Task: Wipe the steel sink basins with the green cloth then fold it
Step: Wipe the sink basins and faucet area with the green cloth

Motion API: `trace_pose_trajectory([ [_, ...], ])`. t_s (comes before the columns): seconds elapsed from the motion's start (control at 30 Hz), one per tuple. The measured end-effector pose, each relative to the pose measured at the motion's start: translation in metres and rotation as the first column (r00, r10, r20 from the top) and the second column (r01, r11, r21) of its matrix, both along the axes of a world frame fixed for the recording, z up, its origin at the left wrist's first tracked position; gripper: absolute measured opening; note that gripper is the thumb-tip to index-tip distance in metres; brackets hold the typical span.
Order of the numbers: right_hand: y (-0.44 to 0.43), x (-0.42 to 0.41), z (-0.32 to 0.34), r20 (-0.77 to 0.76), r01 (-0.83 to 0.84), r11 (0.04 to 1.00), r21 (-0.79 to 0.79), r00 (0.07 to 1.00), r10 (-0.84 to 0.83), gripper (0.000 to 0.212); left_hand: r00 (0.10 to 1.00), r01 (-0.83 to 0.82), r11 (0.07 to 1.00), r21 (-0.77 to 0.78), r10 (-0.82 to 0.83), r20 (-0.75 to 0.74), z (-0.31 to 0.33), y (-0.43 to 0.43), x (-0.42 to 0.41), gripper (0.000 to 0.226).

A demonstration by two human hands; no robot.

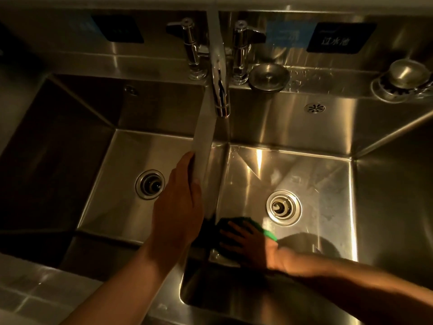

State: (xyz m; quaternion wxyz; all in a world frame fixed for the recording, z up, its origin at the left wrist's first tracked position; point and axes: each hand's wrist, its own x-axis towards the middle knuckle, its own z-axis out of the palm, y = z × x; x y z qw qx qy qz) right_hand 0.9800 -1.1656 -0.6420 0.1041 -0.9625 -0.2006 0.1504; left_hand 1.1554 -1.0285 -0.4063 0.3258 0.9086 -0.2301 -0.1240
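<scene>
Right grip (248,244) flat on green cloth (267,232)

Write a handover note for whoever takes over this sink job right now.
Left hand: rests on the divider between the basins, holding nothing.
Right hand: fingers spread, pressing the green cloth onto the right basin floor, front left corner.
Done: right basin is mid-wipe.
Left: finish it, wipe the left basin (can't tell if wiped), fold the cloth.
</scene>
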Motion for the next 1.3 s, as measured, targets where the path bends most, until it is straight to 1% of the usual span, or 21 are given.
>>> trace_pose_trajectory([
  [0.07, -0.001, -0.017, -0.009, 0.11, -0.107, 0.994, 0.037, 0.989, 0.103, 0.057, 1.0, -0.004, 1.0, 0.012, 0.004, 0.007, 0.001, -0.001, -0.001, 0.053],
  [0.13, -0.007, -0.023, -0.01, 0.178, -0.155, 0.983, 0.101, 0.975, 0.135, 0.051, 1.0, -0.007, 1.0, 0.008, 0.007, 0.007, 0.003, -0.001, -0.003, 0.052],
  [0.2, -0.016, -0.014, -0.006, 0.241, -0.216, 0.967, 0.133, 0.954, 0.18, 0.049, 1.0, -0.014, 1.0, 0.005, 0.014, 0.004, 0.004, -0.002, -0.004, 0.052],
  [0.27, -0.026, 0.004, -0.001, 0.247, -0.277, 0.947, 0.163, 0.941, 0.233, 0.047, 1.0, -0.017, 1.0, 0.008, 0.017, 0.002, 0.006, -0.003, -0.004, 0.052],
  [0.3, -0.031, 0.013, 0.0, 0.227, -0.267, 0.948, 0.172, 0.947, 0.226, 0.046, 1.0, -0.021, 1.0, 0.012, 0.021, 0.004, 0.006, -0.003, -0.004, 0.052],
  [0.33, -0.036, 0.023, 0.001, 0.196, -0.227, 0.962, 0.154, 0.961, 0.195, 0.046, 1.0, -0.025, 1.0, 0.012, 0.025, 0.003, 0.005, -0.003, -0.004, 0.052],
  [0.4, -0.05, 0.043, 0.003, 0.077, -0.082, 0.995, 0.055, 0.994, 0.078, 0.053, 1.0, -0.028, 1.0, 0.006, 0.028, -0.005, 0.005, -0.003, -0.005, 0.051],
  [0.47, -0.068, 0.067, 0.007, 0.074, 0.031, 0.999, -0.004, 0.997, -0.031, 0.058, 0.999, -0.031, 0.999, -0.01, 0.03, -0.01, 0.006, -0.002, -0.007, 0.05],
  [0.53, -0.085, 0.093, 0.012, 0.107, 0.146, 0.989, 0.019, 0.983, -0.148, 0.055, 0.999, -0.041, 0.999, -0.004, 0.041, -0.012, 0.006, -0.004, -0.006, 0.05],
  [0.57, -0.094, 0.105, 0.014, 0.113, 0.229, 0.973, 0.037, 0.966, -0.232, 0.054, 0.999, -0.049, 0.999, 0.006, 0.049, -0.013, 0.005, -0.005, -0.005, 0.05],
  [0.63, -0.105, 0.131, 0.019, 0.06, 0.392, 0.919, -0.036, 0.919, -0.39, 0.06, 0.998, -0.062, 0.998, 0.019, 0.062, -0.015, 0.005, -0.006, -0.004, 0.051],
  [0.67, -0.109, 0.143, 0.02, 0.034, 0.474, 0.877, -0.075, 0.881, -0.473, 0.065, 0.998, -0.062, 0.998, 0.022, 0.062, -0.011, 0.005, -0.006, -0.004, 0.051],
  [0.7, -0.111, 0.154, 0.02, 0.026, 0.549, 0.832, -0.08, 0.836, -0.549, 0.068, 0.998, -0.055, 0.998, 0.024, 0.056, -0.004, 0.005, -0.005, -0.004, 0.051],
  [0.77, -0.111, 0.172, 0.023, -0.01, 0.662, 0.748, -0.055, 0.748, -0.663, 0.07, 0.999, -0.04, 0.999, 0.025, 0.04, 0.0, 0.003, -0.004, -0.003, 0.052],
  [0.87, -0.099, 0.178, 0.021, -0.072, 0.739, 0.672, -0.034, 0.669, -0.74, 0.074, 0.999, -0.031, 0.999, 0.014, 0.031, -0.01, 0.001, -0.002, -0.002, 0.052],
  [0.97, -0.09, 0.18, 0.02, -0.108, 0.761, 0.647, -0.049, 0.64, -0.761, 0.075, 1.0, -0.027, 1.0, 0.012, 0.027, 0.013, 0.002, -0.002, -0.001, 0.057],
  [1.03, -0.086, 0.178, 0.02, -0.131, 0.739, 0.67, -0.073, 0.659, -0.741, 0.075, 0.999, -0.029, 1.0, 0.013, 0.028, 0.02, 0.003, -0.003, -0.001, 0.057],
  [1.1, -0.081, 0.164, 0.02, -0.133, 0.691, 0.718, -0.079, 0.707, -0.695, 0.076, 0.999, -0.037, 0.999, 0.017, 0.037, 0.028, 0.005, -0.004, -0.003, 0.054],
  [1.23, -0.055, 0.108, 0.019, -0.11, 0.564, 0.821, -0.091, 0.814, -0.571, 0.081, 0.997, -0.054, 0.997, 0.046, 0.051, 0.064, 0.008, -0.004, -0.008, 0.053],
  [1.3, -0.039, 0.078, 0.02, -0.076, 0.486, 0.87, -0.077, 0.868, -0.491, 0.083, 0.997, -0.052, 0.998, 0.045, 0.05, 0.053, 0.009, -0.005, -0.008, 0.052],
])
